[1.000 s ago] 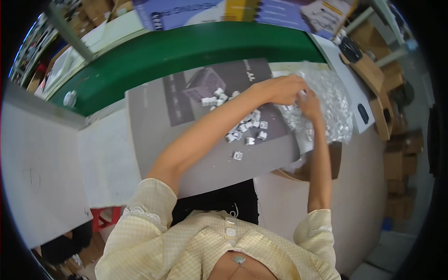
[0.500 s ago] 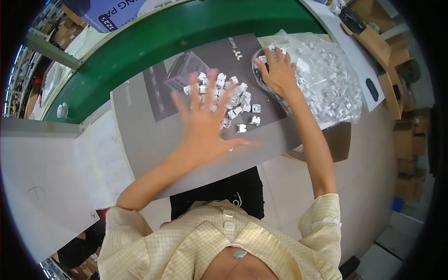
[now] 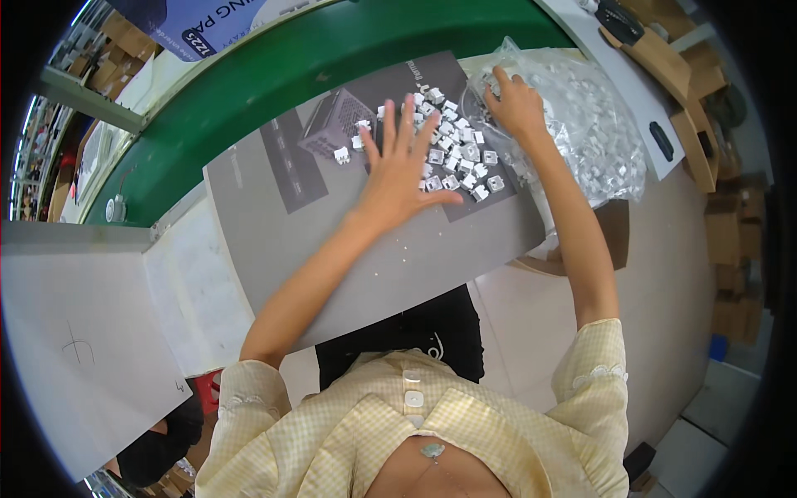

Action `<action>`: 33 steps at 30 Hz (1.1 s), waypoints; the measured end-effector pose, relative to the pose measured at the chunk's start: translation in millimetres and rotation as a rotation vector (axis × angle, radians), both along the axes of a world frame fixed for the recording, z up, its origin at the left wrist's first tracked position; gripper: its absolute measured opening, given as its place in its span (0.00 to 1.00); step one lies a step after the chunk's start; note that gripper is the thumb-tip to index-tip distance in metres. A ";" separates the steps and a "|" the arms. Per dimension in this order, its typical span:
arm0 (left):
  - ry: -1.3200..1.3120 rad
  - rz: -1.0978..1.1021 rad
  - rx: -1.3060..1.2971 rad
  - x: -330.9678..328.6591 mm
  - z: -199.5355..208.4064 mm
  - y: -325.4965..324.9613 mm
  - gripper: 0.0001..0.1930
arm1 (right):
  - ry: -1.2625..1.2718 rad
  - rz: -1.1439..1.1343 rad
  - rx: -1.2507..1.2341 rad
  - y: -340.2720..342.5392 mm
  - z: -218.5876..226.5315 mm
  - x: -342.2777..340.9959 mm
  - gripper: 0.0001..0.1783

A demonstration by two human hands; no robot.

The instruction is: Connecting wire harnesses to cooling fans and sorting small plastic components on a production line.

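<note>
Several small white plastic parts [image 3: 462,158] lie scattered on a grey printed cardboard sheet [image 3: 332,241]. My left hand [image 3: 402,170] lies flat on the sheet with fingers spread, its fingertips among the parts. My right hand [image 3: 516,106] rests at the mouth of a clear plastic bag [image 3: 594,133] full of the same white parts, fingers bent on the bag's edge. One stray part [image 3: 340,154] sits apart to the left of the pile.
A green conveyor belt [image 3: 274,75] runs behind the sheet. White boards [image 3: 91,332] lie at the left. Wooden trays [image 3: 664,58] and cardboard boxes [image 3: 726,241] stand at the right. A dark stool [image 3: 415,324] shows below the sheet.
My left hand drew back from the bag to the pile and now lies flat with spread fingers. My right hand stays at the bag's mouth. The view shifted as my head moved.
</note>
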State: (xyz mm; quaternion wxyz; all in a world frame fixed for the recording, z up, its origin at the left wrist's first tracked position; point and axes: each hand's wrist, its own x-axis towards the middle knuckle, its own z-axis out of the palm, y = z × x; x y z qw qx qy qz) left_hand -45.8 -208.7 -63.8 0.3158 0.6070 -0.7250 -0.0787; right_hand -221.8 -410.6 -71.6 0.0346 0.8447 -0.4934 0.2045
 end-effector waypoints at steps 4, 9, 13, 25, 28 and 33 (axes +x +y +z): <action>0.032 0.358 0.033 51.5 -1.7 -0.8 0.44 | -0.077 -0.055 0.056 -13.7 25.8 -21.0 0.25; 0.509 0.277 0.089 44.2 -13.5 -18.8 0.38 | -0.349 0.057 -0.137 37.4 58.1 32.5 0.25; 1.116 0.123 0.000 28.0 -22.0 -53.3 0.43 | -0.330 0.161 -0.011 117.5 36.8 82.3 0.17; 0.604 -0.133 -0.159 31.7 69.9 -113.0 0.19 | -0.634 0.324 -0.021 112.8 55.7 22.5 0.14; 0.068 -0.461 -0.104 1.7 74.1 -177.1 0.16 | -0.543 0.098 -0.030 56.0 70.6 -24.2 0.20; -0.493 -0.279 0.130 -41.1 11.8 -221.3 0.13 | 0.167 -0.194 -0.027 46.2 13.0 -51.7 0.29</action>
